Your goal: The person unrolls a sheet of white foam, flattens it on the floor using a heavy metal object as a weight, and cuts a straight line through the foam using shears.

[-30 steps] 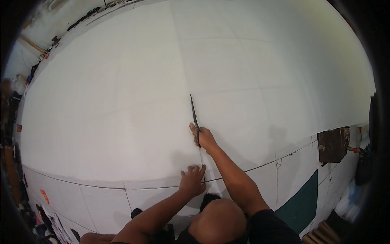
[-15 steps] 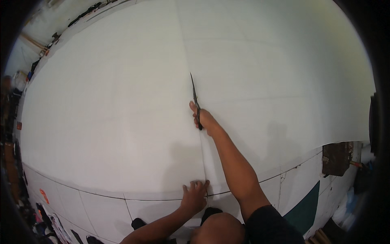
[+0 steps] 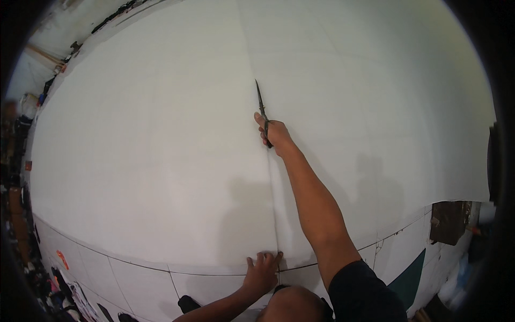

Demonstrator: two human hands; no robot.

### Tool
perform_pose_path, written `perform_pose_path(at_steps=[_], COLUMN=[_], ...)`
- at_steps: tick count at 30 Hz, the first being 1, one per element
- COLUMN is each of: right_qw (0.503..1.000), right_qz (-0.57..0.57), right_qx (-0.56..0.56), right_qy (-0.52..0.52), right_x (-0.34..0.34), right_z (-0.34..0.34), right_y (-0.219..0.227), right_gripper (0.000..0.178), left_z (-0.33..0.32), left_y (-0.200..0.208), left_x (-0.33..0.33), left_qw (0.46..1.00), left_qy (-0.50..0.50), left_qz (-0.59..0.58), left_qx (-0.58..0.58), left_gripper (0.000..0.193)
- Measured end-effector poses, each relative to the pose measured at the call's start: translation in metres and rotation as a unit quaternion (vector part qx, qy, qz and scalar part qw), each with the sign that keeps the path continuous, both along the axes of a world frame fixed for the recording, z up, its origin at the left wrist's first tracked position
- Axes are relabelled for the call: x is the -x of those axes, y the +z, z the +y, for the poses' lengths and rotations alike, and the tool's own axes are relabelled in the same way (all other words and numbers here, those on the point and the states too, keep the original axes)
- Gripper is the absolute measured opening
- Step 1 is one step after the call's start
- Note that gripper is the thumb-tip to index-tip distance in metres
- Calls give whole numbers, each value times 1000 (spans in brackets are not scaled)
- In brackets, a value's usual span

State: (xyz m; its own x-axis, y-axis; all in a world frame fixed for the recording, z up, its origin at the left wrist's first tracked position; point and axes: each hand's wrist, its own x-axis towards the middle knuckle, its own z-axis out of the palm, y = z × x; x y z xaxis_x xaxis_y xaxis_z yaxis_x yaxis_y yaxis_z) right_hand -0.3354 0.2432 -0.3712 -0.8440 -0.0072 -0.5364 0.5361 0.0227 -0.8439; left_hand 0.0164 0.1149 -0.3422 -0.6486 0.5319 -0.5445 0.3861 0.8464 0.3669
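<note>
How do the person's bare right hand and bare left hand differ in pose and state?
The bare right hand is closed around long, dark scissors, while the bare left hand grips no tool and has its fingers spread. The right hand is stretched well out over the large white sheet; the left hand is at the near edge. Both are bare and near the same lengthwise line.

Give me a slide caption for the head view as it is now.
Right hand holding scissors on a white sheet, left hand at its near edge.
</note>
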Motion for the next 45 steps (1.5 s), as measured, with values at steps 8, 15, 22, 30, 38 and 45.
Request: perform_pose_path(at_steps=[8, 15, 22, 30, 38, 45], right_qw=[1000, 999, 1000, 1000, 998, 999], right_qz=[-2, -28, -3, 8, -47, -49], right_qx=[-12, 20, -22, -19, 29, 16], right_qy=[-15, 8, 8, 20, -12, 13], right_x=[57, 87, 116, 125, 122, 121], right_z=[-3, -8, -5, -9, 1, -1], right_y=[1, 8, -17, -29, -8, -18], right_gripper=[57, 54, 50, 49, 48, 47], left_z=[0, -3, -3, 6, 13, 10], left_y=[-8, -1, 13, -40, -47, -54], left_x=[-1, 2, 52, 351, 367, 372], left_qw=[1000, 1000, 980, 882, 921, 929], left_qy=[-11, -3, 26, 263, 265, 283], left_qz=[11, -29, -190, 372, 281, 235], left_qx=[12, -5, -50, -117, -54, -37], left_gripper=[75, 72, 82, 78, 83, 81])
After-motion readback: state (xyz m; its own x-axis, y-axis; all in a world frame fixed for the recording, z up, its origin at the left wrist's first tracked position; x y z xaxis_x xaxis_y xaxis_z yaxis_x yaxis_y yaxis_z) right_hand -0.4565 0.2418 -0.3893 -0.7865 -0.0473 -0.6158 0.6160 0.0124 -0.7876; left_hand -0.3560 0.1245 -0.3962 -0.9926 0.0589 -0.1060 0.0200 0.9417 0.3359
